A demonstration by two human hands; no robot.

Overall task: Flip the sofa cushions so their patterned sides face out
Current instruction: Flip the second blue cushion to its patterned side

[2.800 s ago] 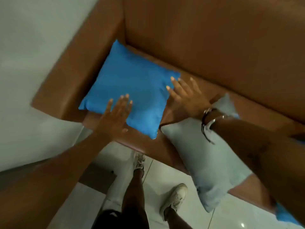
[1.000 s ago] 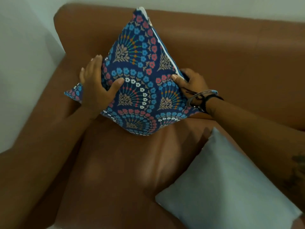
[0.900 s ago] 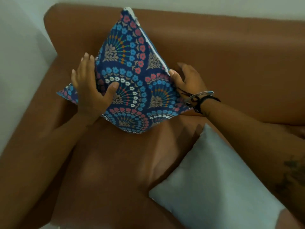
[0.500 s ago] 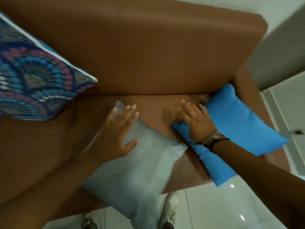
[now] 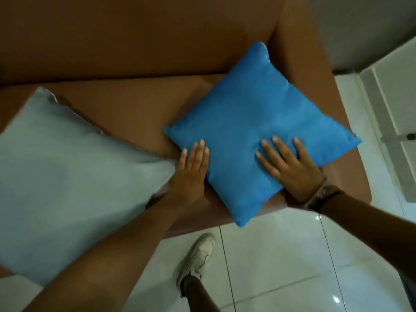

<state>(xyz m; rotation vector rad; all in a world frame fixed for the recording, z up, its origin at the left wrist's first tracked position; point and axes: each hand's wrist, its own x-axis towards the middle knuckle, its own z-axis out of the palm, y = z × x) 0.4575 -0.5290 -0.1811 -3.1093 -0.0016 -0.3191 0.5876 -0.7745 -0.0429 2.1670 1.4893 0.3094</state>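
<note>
A bright blue cushion (image 5: 254, 122) lies plain side up on the right end of the brown sofa (image 5: 135, 41), one corner hanging over the seat's front edge. My left hand (image 5: 191, 172) rests flat at its lower left edge, fingers together. My right hand (image 5: 290, 165), with a bracelet at the wrist, lies spread on the cushion's lower right part. Neither hand grips it. A pale grey-blue cushion (image 5: 63, 176) lies plain side up on the seat to the left, touching my left wrist. The patterned cushion is out of view.
The sofa's right armrest (image 5: 301, 55) stands just behind the blue cushion. White floor tiles (image 5: 281, 255) lie in front of the seat, with my shoe (image 5: 198, 255) on them. A white cabinet (image 5: 391, 104) stands at the right.
The view has swung right, away from the patterned cushion. My left hand has moved off the grey cushion to the blue one. My right hand has moved further onto the blue cushion.
</note>
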